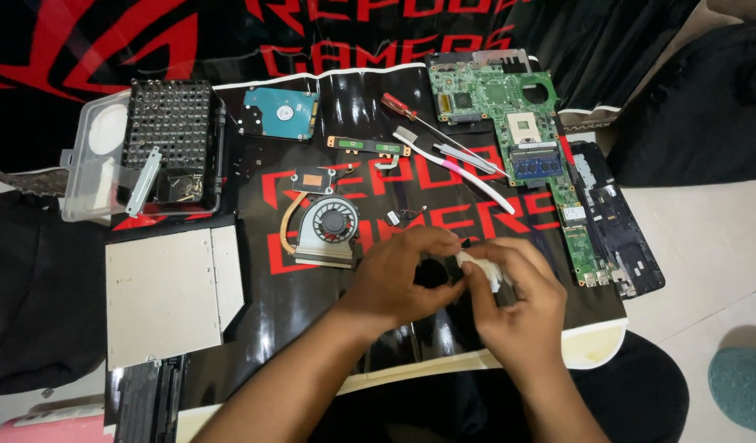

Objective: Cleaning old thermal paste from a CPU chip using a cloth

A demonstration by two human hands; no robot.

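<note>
Two hands, left hand (pixel 398 279), right hand (pixel 517 308), one white wad (pixel 481 267) (pinched), one cooling fan (pixel 325 226)

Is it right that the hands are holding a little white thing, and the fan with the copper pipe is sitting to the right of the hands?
Not quite. The left hand and right hand do hold a small white thing, but the fan with the copper pipe sits to the left of the hands and a bit farther up the table, not to the right. The head view shows this.

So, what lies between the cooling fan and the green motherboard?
In the head view, between the cooling fan and the green motherboard lie a white toothbrush, a small loose connector with wires, and the black mat.
</note>
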